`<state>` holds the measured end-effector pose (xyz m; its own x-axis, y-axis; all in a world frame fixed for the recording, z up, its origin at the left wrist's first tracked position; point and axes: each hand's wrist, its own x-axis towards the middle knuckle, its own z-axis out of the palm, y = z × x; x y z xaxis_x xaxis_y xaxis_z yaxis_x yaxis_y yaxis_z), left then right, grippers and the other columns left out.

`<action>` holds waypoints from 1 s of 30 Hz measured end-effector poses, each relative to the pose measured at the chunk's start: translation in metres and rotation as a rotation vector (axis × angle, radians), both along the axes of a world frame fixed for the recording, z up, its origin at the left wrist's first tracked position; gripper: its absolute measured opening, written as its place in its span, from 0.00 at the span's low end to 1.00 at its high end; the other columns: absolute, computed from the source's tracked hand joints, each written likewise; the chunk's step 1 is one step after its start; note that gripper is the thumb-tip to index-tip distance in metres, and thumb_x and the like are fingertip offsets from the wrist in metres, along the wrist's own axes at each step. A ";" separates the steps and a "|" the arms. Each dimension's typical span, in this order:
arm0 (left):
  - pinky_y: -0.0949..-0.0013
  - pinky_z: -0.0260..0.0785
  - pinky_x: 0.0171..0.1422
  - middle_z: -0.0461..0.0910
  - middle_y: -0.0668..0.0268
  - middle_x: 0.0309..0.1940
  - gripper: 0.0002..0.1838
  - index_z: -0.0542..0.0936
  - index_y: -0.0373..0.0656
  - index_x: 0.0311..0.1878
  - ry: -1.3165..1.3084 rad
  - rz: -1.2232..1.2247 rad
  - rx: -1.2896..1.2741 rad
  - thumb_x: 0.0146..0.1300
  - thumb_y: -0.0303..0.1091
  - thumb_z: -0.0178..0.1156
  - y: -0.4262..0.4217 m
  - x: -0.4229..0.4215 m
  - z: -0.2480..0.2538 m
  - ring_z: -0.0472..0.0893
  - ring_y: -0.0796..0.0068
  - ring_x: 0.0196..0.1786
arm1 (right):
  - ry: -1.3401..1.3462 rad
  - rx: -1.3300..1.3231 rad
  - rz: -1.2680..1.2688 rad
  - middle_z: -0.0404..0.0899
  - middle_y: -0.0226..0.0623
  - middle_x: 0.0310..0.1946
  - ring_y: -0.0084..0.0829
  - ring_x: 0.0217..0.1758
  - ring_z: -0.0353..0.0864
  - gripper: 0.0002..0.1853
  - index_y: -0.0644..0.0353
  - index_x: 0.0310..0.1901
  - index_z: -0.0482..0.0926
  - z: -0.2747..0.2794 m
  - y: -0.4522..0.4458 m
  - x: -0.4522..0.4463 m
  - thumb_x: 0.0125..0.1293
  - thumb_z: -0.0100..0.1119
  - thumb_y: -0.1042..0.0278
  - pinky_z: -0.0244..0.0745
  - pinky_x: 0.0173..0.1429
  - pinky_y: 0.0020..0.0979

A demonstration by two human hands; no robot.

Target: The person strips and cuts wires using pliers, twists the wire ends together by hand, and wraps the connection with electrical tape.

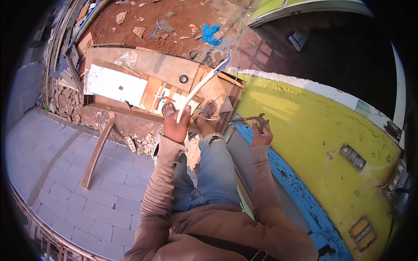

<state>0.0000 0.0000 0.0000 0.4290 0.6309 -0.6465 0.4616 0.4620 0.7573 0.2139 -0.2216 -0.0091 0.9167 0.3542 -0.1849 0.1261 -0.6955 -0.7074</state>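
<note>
My left hand (pixel 176 129) is closed around a thick white cable (pixel 194 92), which slants up and away to the right. At the cable's far end its sheath is stripped, and a blue wire (pixel 224 65) and thin bare-looking strands stick out. To the right, my right hand (pixel 262 135) grips a pair of pliers (pixel 260 122) with dark jaws near the fingers and an orange-and-black part pointing left. The pliers are apart from the cable. A roll of black tape (pixel 183 78) and a red-handled tool (pixel 158 102) lie on boards beyond my left hand.
My sandalled feet stand on stacked wooden boards (pixel 156 65). Right is a yellow wall (pixel 296 108) with a blue lower band (pixel 283 169). Grey paving (pixel 109 195) lies lower left, crossed by a wooden plank (pixel 98 154). Rubble and red soil (pixel 152 17) lie ahead.
</note>
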 end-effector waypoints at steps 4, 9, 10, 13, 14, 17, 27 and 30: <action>0.73 0.60 0.29 0.70 0.73 0.15 0.29 0.79 0.38 0.23 -0.167 -0.139 0.073 0.74 0.52 0.55 -0.018 0.054 0.030 0.66 0.84 0.22 | 0.083 0.071 0.120 0.77 0.23 0.21 0.12 0.22 0.65 0.14 0.56 0.50 0.86 0.060 0.015 0.009 0.62 0.67 0.72 0.60 0.28 0.21; 0.72 0.58 0.30 0.68 0.73 0.16 0.33 0.78 0.37 0.25 -0.272 -0.235 -0.201 0.77 0.56 0.45 -0.045 0.032 0.071 0.66 0.83 0.24 | 0.709 0.324 0.211 0.75 0.25 0.18 0.12 0.16 0.59 0.10 0.67 0.42 0.85 0.174 0.016 0.001 0.61 0.67 0.71 0.58 0.24 0.20; 0.71 0.57 0.30 0.66 0.74 0.16 0.35 0.77 0.38 0.24 -0.334 -0.251 -0.088 0.77 0.59 0.41 -0.048 0.035 0.074 0.65 0.82 0.23 | 0.841 0.355 0.281 0.75 0.26 0.18 0.13 0.16 0.60 0.10 0.67 0.39 0.84 0.186 0.008 0.002 0.61 0.68 0.70 0.59 0.24 0.20; 0.77 0.54 0.29 0.67 0.76 0.22 0.21 0.81 0.38 0.41 -0.592 -0.214 -0.226 0.77 0.48 0.51 -0.045 0.041 0.090 0.63 0.87 0.24 | 1.184 0.369 0.472 0.79 0.36 0.23 0.15 0.18 0.66 0.11 0.66 0.35 0.81 0.207 -0.029 -0.014 0.60 0.70 0.66 0.63 0.27 0.20; 0.79 0.54 0.29 0.68 0.77 0.22 0.17 0.80 0.38 0.44 -0.624 -0.178 -0.242 0.76 0.44 0.53 -0.042 0.049 0.099 0.62 0.88 0.25 | 1.190 0.381 0.510 0.81 0.38 0.25 0.16 0.19 0.68 0.11 0.66 0.35 0.81 0.201 -0.037 -0.018 0.60 0.70 0.66 0.64 0.28 0.20; 0.80 0.57 0.32 0.71 0.78 0.25 0.12 0.80 0.36 0.47 -0.659 -0.297 -0.108 0.73 0.37 0.59 -0.037 0.078 0.132 0.64 0.90 0.28 | 1.682 0.605 0.238 0.84 0.48 0.36 0.25 0.29 0.79 0.13 0.66 0.43 0.78 0.190 -0.069 -0.040 0.62 0.68 0.68 0.70 0.35 0.23; 0.76 0.66 0.36 0.77 0.73 0.27 0.07 0.82 0.35 0.41 -0.701 -0.623 -0.245 0.70 0.30 0.61 -0.048 0.113 0.195 0.73 0.84 0.30 | 1.343 0.624 -0.257 0.79 0.40 0.31 0.35 0.34 0.82 0.10 0.65 0.43 0.77 0.199 -0.051 -0.100 0.64 0.62 0.70 0.77 0.43 0.40; 0.71 0.71 0.42 0.80 0.63 0.30 0.09 0.83 0.31 0.41 -0.809 -0.634 0.154 0.69 0.29 0.62 -0.049 0.112 0.215 0.78 0.75 0.33 | 1.293 0.684 -0.495 0.77 0.37 0.28 0.35 0.29 0.80 0.06 0.63 0.38 0.76 0.187 -0.062 -0.118 0.65 0.61 0.71 0.78 0.39 0.41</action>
<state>0.1116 -0.0486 0.2154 0.9807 0.1890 0.0509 -0.0862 0.1838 0.9792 0.0962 -0.2832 0.1778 0.3114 0.4187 -0.8531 -0.9408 0.0095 -0.3388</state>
